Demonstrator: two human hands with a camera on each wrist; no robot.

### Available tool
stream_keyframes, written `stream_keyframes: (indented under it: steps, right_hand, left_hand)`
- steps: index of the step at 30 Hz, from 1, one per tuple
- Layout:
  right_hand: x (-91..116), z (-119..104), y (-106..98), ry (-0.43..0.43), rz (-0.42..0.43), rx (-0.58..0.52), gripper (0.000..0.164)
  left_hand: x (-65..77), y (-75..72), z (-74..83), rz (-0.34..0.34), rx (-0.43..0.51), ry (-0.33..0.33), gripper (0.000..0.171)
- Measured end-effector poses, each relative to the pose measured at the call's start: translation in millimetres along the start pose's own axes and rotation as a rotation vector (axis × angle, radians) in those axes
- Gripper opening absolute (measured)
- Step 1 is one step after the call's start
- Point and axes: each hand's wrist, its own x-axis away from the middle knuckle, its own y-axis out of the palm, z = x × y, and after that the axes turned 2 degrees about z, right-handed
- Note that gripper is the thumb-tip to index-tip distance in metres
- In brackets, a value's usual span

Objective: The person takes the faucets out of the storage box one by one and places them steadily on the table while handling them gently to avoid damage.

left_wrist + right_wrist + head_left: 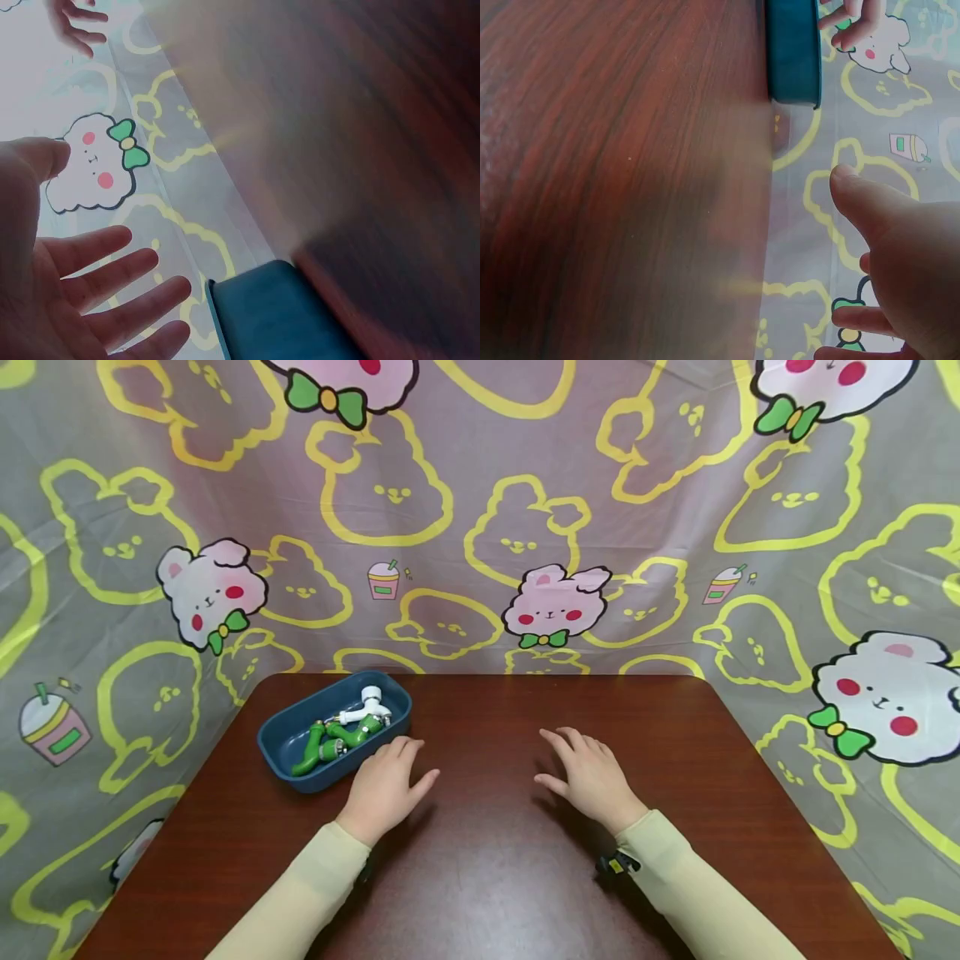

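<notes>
My left hand hovers just right of a dark blue oblong tub, fingers relaxed and apart, holding nothing. Inside the tub lie green pipe-like pieces with metal fittings, which look like taps, and a white one of similar shape. My right hand is held over the table to the right, its fingers loosely extended with nothing in them. In the left wrist view the tub's outer wall shows beyond the spread fingers. The right wrist view has the tub at the top, away from the thumb.
A brown wood-grain table spreads under both hands. Grey cloth printed with cartoon rabbits and yellow outlines hangs behind it and on both sides. A black strap device sits at the right wrist.
</notes>
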Motion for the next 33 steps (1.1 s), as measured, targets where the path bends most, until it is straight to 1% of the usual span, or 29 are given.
stream_keyframes:
  steps: [7, 13, 21, 27, 30, 33]
  right_hand:
    - [0, 1, 0, 0.003, -0.013, -0.008, 0.076]
    - [0, 2, 1, 0.006, -0.013, -0.012, 0.076]
    - [-1, 4, 1, 0.003, 0.005, -0.008, 0.076]
    - [-1, 6, 2, 0.010, -0.001, -0.005, 0.075]
    - [-1, 6, 3, 0.009, 0.000, -0.001, 0.076]
    - [-2, 7, 3, 0.006, 0.005, -0.002, 0.076]
  left_hand:
    - [-1.9, -5.7, -14.8, 0.038, 0.015, -0.050, 0.056]
    - [-3.9, -8.0, -27.3, 0.051, 0.035, -0.090, 0.054]
    - [-5.2, -10.8, -34.5, 0.094, 0.032, -0.143, 0.051]
    - [-6.4, -13.3, -39.0, 0.144, 0.003, -0.137, 0.047]
    - [-7.0, -13.2, -42.5, 0.145, -0.010, -0.135, 0.047]
    - [-7.5, -13.0, -46.0, 0.132, -0.020, -0.139, 0.047]
